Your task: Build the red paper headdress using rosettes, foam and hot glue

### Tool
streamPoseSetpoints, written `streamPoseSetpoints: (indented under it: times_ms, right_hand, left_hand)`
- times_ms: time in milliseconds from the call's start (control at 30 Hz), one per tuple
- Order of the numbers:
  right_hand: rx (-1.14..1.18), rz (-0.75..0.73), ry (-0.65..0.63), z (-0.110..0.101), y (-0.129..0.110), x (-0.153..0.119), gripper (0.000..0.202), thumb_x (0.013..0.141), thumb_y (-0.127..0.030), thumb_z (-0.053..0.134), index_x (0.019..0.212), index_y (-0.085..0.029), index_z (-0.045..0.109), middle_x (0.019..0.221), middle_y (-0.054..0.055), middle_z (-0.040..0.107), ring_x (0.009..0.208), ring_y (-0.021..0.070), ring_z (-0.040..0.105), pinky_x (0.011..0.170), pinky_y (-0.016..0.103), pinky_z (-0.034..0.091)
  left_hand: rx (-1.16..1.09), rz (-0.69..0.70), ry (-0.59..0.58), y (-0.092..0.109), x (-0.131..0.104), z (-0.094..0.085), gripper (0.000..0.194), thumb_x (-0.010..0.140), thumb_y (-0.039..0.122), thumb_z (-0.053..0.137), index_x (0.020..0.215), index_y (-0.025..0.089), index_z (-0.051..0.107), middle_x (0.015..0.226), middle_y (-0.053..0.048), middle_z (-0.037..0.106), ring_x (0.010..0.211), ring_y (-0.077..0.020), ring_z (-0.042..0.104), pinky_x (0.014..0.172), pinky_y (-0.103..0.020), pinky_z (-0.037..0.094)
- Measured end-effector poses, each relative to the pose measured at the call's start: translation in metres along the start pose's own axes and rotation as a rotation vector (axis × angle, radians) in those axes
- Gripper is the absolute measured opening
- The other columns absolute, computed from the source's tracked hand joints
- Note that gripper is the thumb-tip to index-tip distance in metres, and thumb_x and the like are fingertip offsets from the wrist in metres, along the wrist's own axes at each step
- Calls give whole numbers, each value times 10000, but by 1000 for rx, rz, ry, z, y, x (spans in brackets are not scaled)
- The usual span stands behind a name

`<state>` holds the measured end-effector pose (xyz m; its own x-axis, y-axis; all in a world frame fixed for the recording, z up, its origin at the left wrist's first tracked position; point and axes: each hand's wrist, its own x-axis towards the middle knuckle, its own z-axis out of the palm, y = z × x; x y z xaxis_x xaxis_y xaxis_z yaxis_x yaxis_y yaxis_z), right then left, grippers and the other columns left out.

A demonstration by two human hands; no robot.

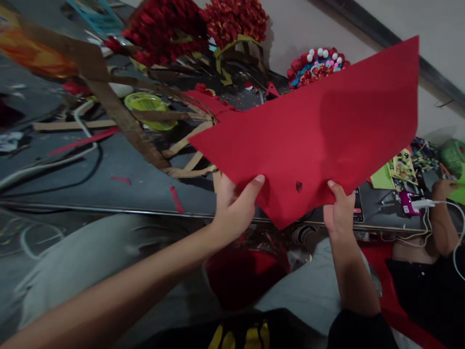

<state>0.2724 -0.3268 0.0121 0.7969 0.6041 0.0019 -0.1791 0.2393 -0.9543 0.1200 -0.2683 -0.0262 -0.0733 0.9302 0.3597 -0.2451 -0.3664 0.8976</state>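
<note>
A large red sheet (290, 140), with a small dark mark near its lower corner, is held up over the table's front edge. My left hand (238, 203) grips its lower left edge, thumb on top and fingers hidden beneath. On the lower right edge my right hand (339, 206) pinches the same sheet, thumb above. Just behind my left hand stands a frame of brown cardboard strips (127, 128). Part of a phone (358, 206) shows beside my right hand.
Red flower-like clusters (236, 22) stand at the back. A yellow-green bowl (145, 104), cables and red scraps (177, 198) lie on the left of the table (145, 189). At the right are a purple device (409, 203) and another person's arm (443, 218).
</note>
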Motion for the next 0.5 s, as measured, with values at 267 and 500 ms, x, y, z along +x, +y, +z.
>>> streamPoseSetpoints:
  times_ms: [267,500]
  right_hand:
    - [-5,-146,96,6,-10,-9,439,602,-253,719,1013,-181,579,1045,36,668,891,152,636,885,380,527]
    - [-89,-188,-66,17,2,-37,354,635,-269,749,951,-194,609,1010,27,680,880,151,647,902,392,539]
  left_hand:
    - [437,954,-195,33,4,-3,360,732,163,709,1065,243,597,1245,1,571,1163,-159,532,1123,-348,349]
    - [544,737,-334,50,11,18,122,826,186,640,943,164,613,883,-52,663,773,-143,613,692,-267,501]
